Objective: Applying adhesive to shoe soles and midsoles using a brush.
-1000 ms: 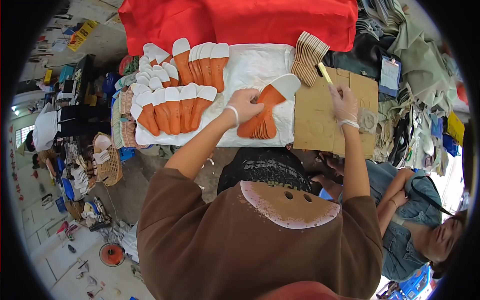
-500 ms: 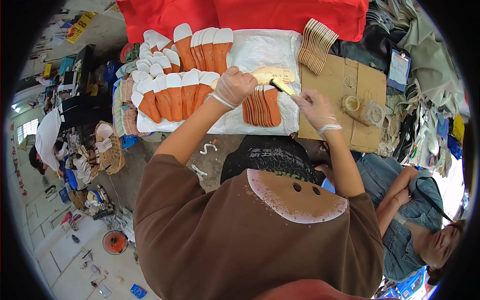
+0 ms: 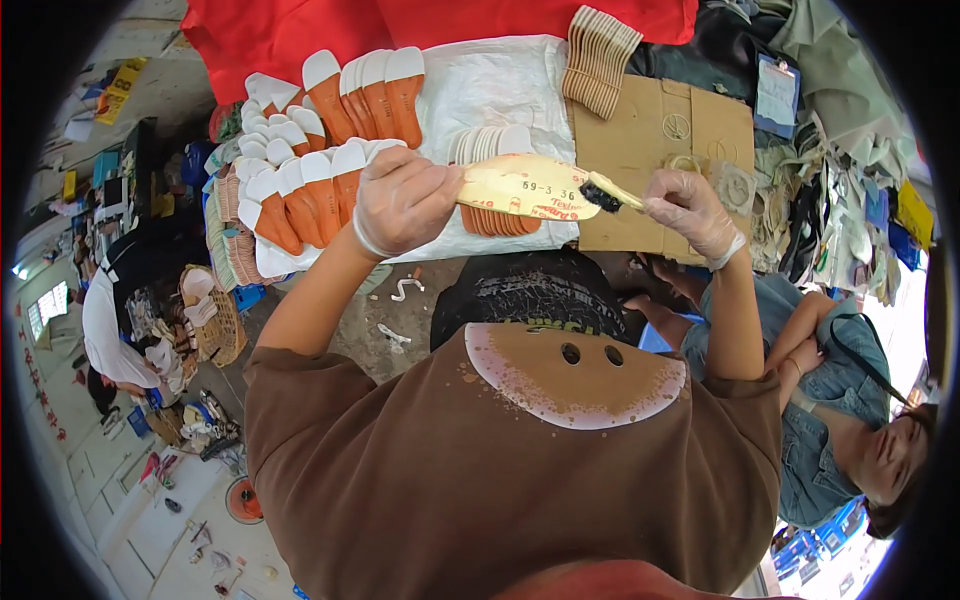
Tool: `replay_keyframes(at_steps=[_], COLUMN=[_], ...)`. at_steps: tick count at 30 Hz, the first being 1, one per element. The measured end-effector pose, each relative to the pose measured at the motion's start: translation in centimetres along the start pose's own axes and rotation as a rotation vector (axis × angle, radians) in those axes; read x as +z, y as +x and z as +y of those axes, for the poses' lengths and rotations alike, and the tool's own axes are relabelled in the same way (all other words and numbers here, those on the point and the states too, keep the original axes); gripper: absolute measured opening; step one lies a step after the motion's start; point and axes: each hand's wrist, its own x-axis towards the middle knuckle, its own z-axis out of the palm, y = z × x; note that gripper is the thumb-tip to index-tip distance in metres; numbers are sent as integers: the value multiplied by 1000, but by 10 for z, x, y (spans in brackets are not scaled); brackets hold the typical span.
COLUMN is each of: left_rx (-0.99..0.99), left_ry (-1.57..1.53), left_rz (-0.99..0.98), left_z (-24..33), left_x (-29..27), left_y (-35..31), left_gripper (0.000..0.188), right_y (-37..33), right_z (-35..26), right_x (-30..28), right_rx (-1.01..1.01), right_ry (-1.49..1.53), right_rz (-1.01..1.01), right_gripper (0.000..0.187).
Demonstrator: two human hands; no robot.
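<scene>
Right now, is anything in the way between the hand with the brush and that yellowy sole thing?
Nothing visible stands between the right hand and the pale insole except the brush it holds. The dark bristles meet the insole's right end in view; actual contact is unclear.

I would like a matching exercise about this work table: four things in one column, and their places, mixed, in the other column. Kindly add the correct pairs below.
Things
1. pale insole
2. brush
3. clipboard
4. red cloth

Places
A. just right of the cardboard
B. in the left hand
C. beyond the white sheet
D. in the right hand

Pairs: 1-B, 2-D, 3-A, 4-C
</scene>
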Motion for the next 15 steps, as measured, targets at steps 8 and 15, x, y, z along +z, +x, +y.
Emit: replay_keyframes(at_steps=[8,15], left_rx=[-67,-61], left_ry=[-39,-47], left_rz=[61,103], left_z=[0,3], left_x=[-4,-9], left_y=[7,8], left_gripper=[39,40], right_y=[7,8], right_z=[-11,-21], right_x=[-8,-9], right_rx=[-103,-86], right_ry=[176,174], right_rz=[-169,-232], right_gripper=[22,19])
